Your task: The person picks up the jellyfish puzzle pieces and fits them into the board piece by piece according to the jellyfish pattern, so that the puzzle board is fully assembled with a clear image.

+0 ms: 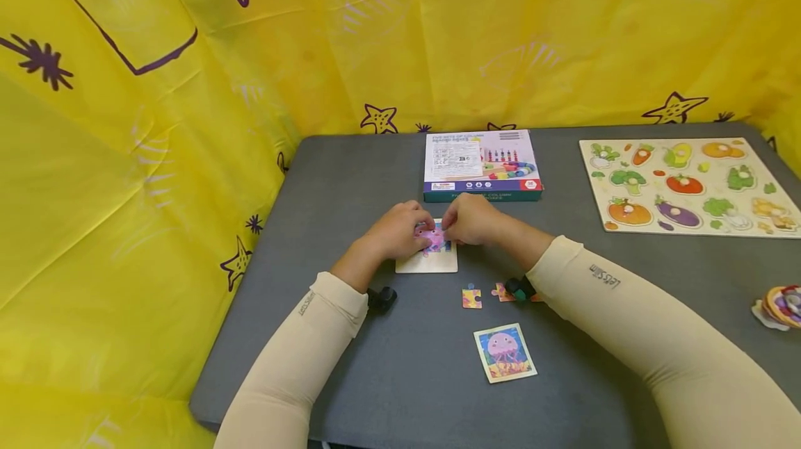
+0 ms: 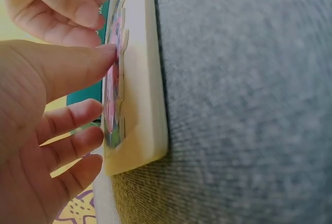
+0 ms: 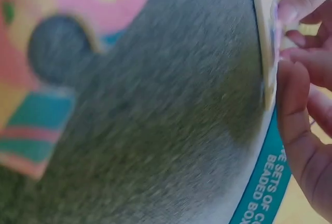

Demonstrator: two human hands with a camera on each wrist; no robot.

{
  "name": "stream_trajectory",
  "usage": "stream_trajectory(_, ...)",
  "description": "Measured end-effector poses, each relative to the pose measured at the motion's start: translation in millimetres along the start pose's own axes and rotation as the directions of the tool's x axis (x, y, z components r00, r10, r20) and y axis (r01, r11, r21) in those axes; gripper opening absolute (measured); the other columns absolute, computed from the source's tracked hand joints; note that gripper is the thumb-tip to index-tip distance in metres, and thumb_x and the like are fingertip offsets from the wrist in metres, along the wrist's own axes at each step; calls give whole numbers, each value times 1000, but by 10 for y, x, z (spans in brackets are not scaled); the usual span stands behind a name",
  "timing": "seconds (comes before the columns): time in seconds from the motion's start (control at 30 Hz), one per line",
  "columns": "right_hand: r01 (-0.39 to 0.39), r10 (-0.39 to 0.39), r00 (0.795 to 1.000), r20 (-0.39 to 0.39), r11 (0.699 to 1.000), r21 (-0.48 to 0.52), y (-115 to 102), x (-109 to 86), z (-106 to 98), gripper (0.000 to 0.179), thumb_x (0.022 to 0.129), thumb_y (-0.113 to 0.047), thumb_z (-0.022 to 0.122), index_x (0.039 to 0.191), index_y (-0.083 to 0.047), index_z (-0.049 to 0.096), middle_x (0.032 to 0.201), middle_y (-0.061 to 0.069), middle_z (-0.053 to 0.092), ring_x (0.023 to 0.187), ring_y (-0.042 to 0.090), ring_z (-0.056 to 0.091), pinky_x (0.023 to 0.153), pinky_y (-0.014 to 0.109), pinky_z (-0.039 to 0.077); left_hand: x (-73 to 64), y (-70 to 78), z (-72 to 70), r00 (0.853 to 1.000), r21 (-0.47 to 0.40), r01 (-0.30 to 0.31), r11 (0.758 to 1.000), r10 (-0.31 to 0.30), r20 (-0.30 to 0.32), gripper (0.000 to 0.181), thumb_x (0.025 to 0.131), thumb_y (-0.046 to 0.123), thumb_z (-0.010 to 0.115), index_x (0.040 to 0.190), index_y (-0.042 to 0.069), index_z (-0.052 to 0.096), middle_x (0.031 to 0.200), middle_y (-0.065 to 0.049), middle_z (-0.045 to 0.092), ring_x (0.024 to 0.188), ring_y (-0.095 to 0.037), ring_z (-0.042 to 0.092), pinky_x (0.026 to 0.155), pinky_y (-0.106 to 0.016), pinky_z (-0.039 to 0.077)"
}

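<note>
Pink jellyfish puzzle, frame centre, is partly assembled; pieces below remain loose. Left hand: fingers spread, thumb touching puzzle. Right hand: grip unclear.

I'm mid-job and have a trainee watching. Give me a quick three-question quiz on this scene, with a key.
1. True or false: the left hand and right hand are both at the puzzle board.
2. In the head view, the picture card lies: A) beyond that board; B) nearer the person; C) on top of it.
3. Fill in: in the head view, the vegetable board is to the ___ of the box.

Key: 1 true; 2 B; 3 right.
</note>
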State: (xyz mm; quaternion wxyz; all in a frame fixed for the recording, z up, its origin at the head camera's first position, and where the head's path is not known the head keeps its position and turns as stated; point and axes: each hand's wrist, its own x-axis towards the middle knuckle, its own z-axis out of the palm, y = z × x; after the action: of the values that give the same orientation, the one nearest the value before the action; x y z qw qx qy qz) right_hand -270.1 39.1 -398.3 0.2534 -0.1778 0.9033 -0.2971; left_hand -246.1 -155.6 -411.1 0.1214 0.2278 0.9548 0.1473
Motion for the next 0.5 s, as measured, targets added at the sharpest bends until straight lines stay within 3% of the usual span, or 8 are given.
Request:
stream_trajectory(0.3, 34, -48, 996, -74, 982, -185, 48, -11, -6, 17, 86, -20, 81, 95, -10, 71, 85, 5, 63, 83, 23, 58, 73, 34, 46, -14, 28, -26, 1000, -1, 29, 1000, -29, -4, 23, 92, 26, 74, 113, 18, 74, 114, -4, 60, 111, -25, 55, 99, -38, 46)
stream_trajectory(0.4, 55, -74, 994, -78, 971, -232, 34, -102, 5, 19, 87, -23, 81, 97, -11, 70, 86, 4, 64, 83, 22, 58, 75, 36, 47, -13, 34, -17, 999, 4, 49, 999, -49, 5, 23, 92, 28, 74, 114, 19, 73, 114, -3, 60, 110, -23, 54, 98, -38, 47)
stream_trajectory(0.5, 83, -94, 995, -28, 955, -285, 20, -277, 18, 19, 87, -26, 81, 97, -13, 71, 86, 3, 65, 83, 22, 58, 76, 38, 47, 0, 38, 10, 999, 33, 42, 999, -42, 19, 25, 94, 30, 72, 117, 21, 72, 115, -2, 59, 109, -21, 54, 98, -38, 47)
